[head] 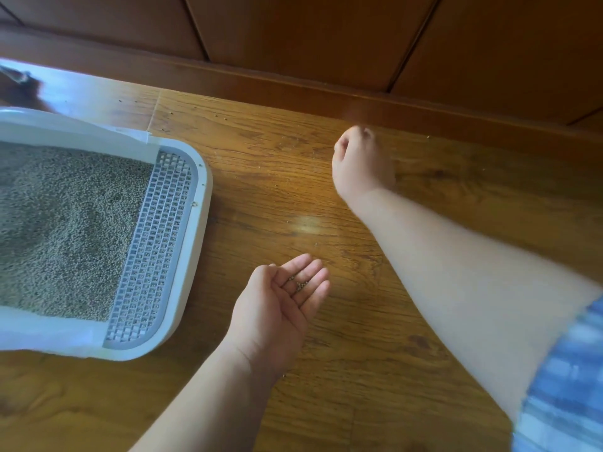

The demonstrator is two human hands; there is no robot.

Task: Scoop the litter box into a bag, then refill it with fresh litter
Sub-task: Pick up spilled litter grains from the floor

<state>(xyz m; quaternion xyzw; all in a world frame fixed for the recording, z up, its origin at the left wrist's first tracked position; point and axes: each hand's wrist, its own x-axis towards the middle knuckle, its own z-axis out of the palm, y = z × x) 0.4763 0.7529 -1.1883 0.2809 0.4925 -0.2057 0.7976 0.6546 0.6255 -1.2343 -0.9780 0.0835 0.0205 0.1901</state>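
While the left hand lies palm up beside the box, fingers relaxed, a few pellets rest in its palm. The right hand reaches over the floor near the baseboard — fingers bunched downward and blurred, so whether they pinch anything cannot be told. The box sits at left on the floor, full of litter — a grate at its right end.

litter box cut off at L edge, right grip motion-blurred, contents can't tell, striped sleeve cut by R edge
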